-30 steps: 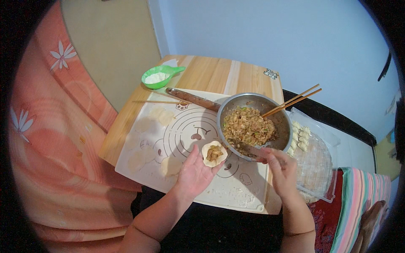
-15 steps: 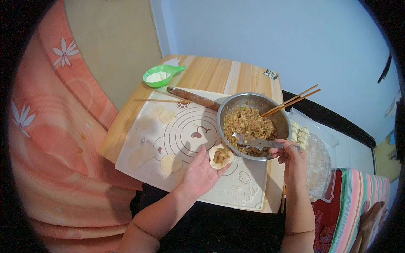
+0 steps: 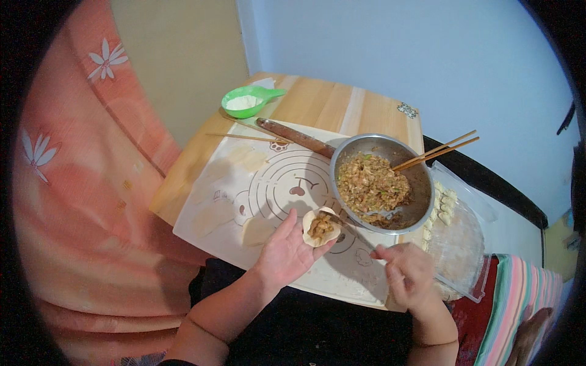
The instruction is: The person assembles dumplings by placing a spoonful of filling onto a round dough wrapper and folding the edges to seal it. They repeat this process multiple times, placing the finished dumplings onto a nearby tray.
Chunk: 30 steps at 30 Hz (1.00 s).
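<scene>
My left hand (image 3: 285, 253) is palm up over the near part of the white pastry mat (image 3: 244, 201), holding a round dumpling wrapper (image 3: 320, 227) with a heap of minced filling on it. My right hand (image 3: 408, 272) grips a thin metal spoon (image 3: 351, 230) whose tip reaches the filling on the wrapper. Just beyond stands a steel bowl (image 3: 421, 177) half full of the same minced filling (image 3: 372, 186).
Wooden chopsticks (image 3: 436, 150) lie across the bowl's rim. A wooden rolling pin (image 3: 295, 138) and a green scoop of flour (image 3: 247, 102) sit at the far side of the wooden table (image 3: 342, 107). A clear tray (image 3: 455, 241) with several folded dumplings is at the right.
My right hand drew the spoon out of the bowl and brought it to the wrapper. The left hand with the wrapper stayed near the bowl's rim.
</scene>
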### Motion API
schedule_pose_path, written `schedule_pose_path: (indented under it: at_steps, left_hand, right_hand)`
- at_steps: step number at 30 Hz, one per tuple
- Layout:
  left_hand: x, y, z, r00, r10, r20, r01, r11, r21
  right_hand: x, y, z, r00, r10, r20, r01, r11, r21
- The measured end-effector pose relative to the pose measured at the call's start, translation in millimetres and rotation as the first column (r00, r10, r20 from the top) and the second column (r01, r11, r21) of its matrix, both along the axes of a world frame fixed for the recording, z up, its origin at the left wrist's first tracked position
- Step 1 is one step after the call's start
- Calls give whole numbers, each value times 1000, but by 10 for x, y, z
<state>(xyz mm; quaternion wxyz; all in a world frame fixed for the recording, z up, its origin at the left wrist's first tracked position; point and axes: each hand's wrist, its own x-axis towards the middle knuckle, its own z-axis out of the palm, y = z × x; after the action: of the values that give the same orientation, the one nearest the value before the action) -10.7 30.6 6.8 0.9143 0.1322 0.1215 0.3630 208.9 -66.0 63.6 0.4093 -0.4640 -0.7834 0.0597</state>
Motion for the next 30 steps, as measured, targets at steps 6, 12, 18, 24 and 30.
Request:
schedule_pose_path:
  at_steps: [6,12,18,24,30]
  left_hand:
    - [-85,57,31,998,47,33,-50,997,64]
    - [-145,83,41,998,46,30,-47,998,40]
    - [-176,89,-21,996,-63,64,60,997,41]
    - [-184,81,-23,996,-94,-9,95,994,53]
    - [-154,73,-5,992,-121,-43,123,992,43]
  right_hand:
    - [-155,3,-77,912,116,394,-173,978,113]
    - [-88,39,-43,987,111,120,-116,993,32]
    - [-77,88,-77,985,159,60,-153,984,-94]
    - [80,42,-80,927,77,-367,-175,955,-241]
    - [230,16,-182,695,-101,-712,-159,944,-289]
